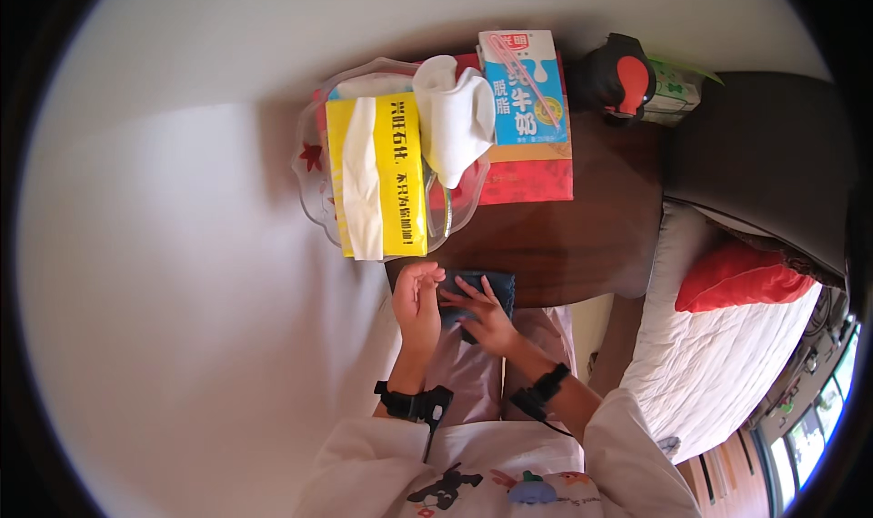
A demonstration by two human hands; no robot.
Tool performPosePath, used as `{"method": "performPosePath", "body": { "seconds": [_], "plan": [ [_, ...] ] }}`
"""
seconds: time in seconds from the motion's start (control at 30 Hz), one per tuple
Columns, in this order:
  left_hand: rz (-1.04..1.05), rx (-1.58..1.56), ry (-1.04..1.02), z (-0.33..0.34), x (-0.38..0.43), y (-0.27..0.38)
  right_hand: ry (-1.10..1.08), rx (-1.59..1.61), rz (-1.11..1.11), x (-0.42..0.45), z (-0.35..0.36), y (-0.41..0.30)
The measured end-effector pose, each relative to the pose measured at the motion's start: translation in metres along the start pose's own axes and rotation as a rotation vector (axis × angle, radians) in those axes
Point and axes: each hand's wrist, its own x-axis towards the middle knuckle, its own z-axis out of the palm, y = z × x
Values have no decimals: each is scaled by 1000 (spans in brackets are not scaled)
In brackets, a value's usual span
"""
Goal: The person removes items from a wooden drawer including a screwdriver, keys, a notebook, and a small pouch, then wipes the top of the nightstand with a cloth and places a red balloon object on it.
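Note:
A dark blue-black cloth (pixel 503 291) with a scalloped edge lies at the near edge of the dark wooden table (pixel 580 245), partly over it. My right hand (pixel 483 313) rests on the cloth with its fingers spread. At the cloth's left side, my left hand (pixel 418 303) is raised with its fingers curled, holding nothing that I can see. Just beyond my left hand, a yellow tissue pack (pixel 406 177) lies on a clear plastic tray (pixel 315 201). A rolled white cloth or paper (pixel 453 119) sits to the pack's right.
A blue and white milk carton (pixel 522 88) with straws lies on a red box (pixel 532 182). Farther right are a black and red object (pixel 631 81) and a green and white package (pixel 675 95). A bed with a red pillow (pixel 743 279) is at right; a pale wall rises at left.

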Motion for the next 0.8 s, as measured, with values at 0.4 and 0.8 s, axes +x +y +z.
{"method": "performPosePath", "body": {
  "seconds": [0.4,0.8],
  "plan": [
    [-34,-515,-145,14,21,16,668,-93,-160,11,-160,-116],
    [-186,-782,-116,-9,36,41,697,-789,-184,74,-117,-95]
  ]
}}
